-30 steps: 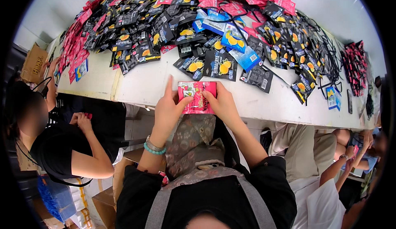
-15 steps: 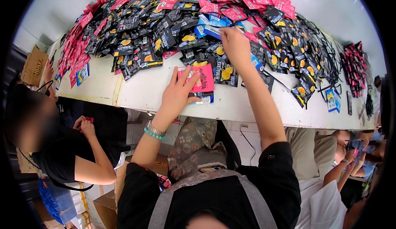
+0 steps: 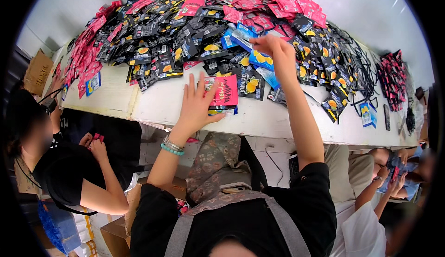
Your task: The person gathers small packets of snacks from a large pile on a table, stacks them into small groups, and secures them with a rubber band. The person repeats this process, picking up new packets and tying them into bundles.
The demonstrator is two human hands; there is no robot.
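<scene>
My left hand (image 3: 197,102) lies with its fingers spread on the table, over the left edge of a pink packet (image 3: 227,91). Under that packet show a dark packet's edge and a bit of blue. Reaching into the heap, my right hand (image 3: 277,53) has its fingertips pinched at the edge of a blue packet (image 3: 242,36). Just below its fingers a blue packet with yellow lemons (image 3: 261,60) shows, and another blue packet (image 3: 269,77) is partly behind the wrist. A black packet with lemons (image 3: 251,84) lies between my hands.
A large heap of black packets (image 3: 148,30) and pink packets (image 3: 289,7) covers the back of the white table (image 3: 162,104). Black cords (image 3: 368,67) trail at the right, near a pink-and-black pile (image 3: 394,81). A co-worker (image 3: 88,173) sits at left; others are at right.
My right hand has shifted slightly right and nearer, and more of the blue packets shows below it. My left fingers have spread and moved a little left off the pink packet.
</scene>
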